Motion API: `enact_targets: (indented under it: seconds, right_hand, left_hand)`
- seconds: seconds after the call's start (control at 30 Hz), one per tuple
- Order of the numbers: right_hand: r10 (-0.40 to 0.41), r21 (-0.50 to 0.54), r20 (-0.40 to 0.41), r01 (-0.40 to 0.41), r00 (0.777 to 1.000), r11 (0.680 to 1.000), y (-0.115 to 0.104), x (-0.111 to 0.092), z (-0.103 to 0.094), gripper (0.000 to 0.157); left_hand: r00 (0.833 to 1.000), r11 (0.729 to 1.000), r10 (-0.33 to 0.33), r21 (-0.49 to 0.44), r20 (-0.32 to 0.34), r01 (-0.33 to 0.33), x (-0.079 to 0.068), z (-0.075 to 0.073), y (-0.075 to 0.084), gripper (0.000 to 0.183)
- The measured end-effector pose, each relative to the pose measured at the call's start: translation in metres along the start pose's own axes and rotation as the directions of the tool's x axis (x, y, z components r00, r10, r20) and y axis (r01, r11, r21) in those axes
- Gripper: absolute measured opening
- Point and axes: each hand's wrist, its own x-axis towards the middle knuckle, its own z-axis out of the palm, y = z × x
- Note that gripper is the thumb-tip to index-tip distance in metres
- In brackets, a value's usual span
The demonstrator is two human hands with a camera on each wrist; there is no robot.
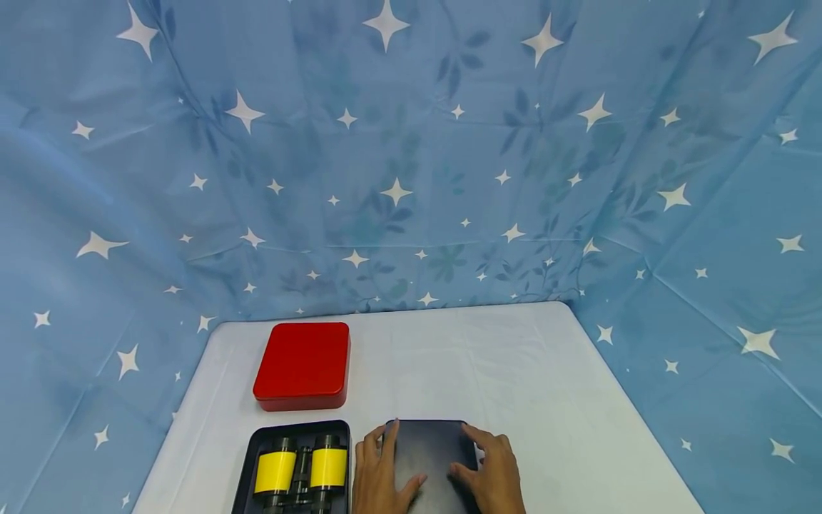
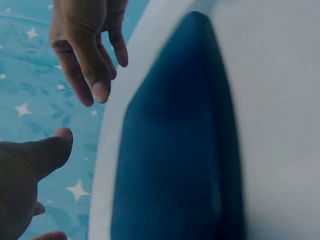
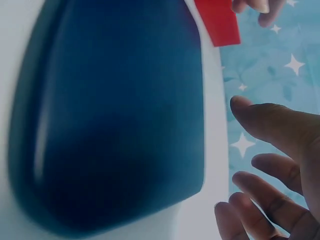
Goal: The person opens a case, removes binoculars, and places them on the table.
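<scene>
A black, flat, rectangular lid-like piece with rounded corners (image 1: 432, 457) lies smooth side up at the near middle of the table; both wrist views show it too (image 2: 170, 130) (image 3: 125, 110). At its left side is my left hand (image 1: 379, 475), fingers pointing forward along the edge and thumb over the top face. My right hand (image 1: 494, 467) stands at the right side, forefinger by the far right corner and thumb above the surface. Fingers of both hands are spread and relaxed. Just left sits a black tray (image 1: 249, 464) holding binoculars with yellow barrels (image 1: 276, 472).
A red rectangular box (image 1: 305, 360) stands behind the black tray, toward the left. White cloth covers the table (image 1: 546, 385). Blue star-patterned curtains (image 1: 411, 157) surround it at the back and both sides.
</scene>
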Motion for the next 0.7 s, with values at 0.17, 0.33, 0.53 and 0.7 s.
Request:
enact_targets:
  seconds: [0.17, 0.33, 0.53, 0.7]
  right_hand:
    - [-0.052, 0.012, -0.002, 0.052, 0.999, 0.999, -0.016, 0.002, -0.001, 0.068]
    - [-0.085, 0.06, 0.044, 0.082, 0.995, 0.995, -0.034, 0.004, 0.001, 0.068]
    - [-0.147, 0.091, 0.088, 0.139, 0.985, 0.986, -0.054, 0.005, 0.009, 0.068]
    - [-0.211, 0.118, 0.118, 0.197, 0.97, 0.973, -0.065, 0.003, 0.019, 0.068]
  left_hand:
    - [0.998, 0.999, -0.019, -0.034, -0.055, 0.017, 0.003, -0.022, 0.006, 0.099]
    - [0.994, 0.998, -0.059, -0.026, -0.086, 0.057, 0.005, -0.042, 0.003, 0.097]
    - [0.985, 0.998, -0.057, 0.02, -0.165, 0.061, 0.003, -0.057, -0.016, 0.097]
    - [0.983, 0.995, -0.083, 0.047, -0.164, 0.092, -0.001, -0.066, -0.031, 0.098]
